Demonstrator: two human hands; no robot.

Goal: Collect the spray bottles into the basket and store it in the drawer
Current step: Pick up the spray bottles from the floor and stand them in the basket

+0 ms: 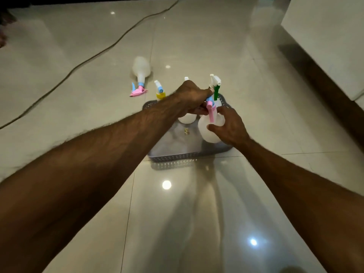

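A grey perforated basket (173, 155) sits on the tiled floor in front of me. My right hand (229, 125) grips the body of a white spray bottle with a pink trigger (208, 129) inside the basket's right side. My left hand (192, 98) is closed over the head of another white bottle (186, 117) at the basket's back. A bottle with a green trigger (215, 89) stands in the far right corner. A yellow-collared bottle (160, 91) stands just behind the basket's left corner. Farther back, a white bottle with a pink nozzle (140, 72) lies on its side.
A dark cable (94, 56) runs diagonally across the floor at the left. A white cabinet (325, 36) with a dark base stands at the right. The glossy tiles (177, 213) reflect ceiling lights.
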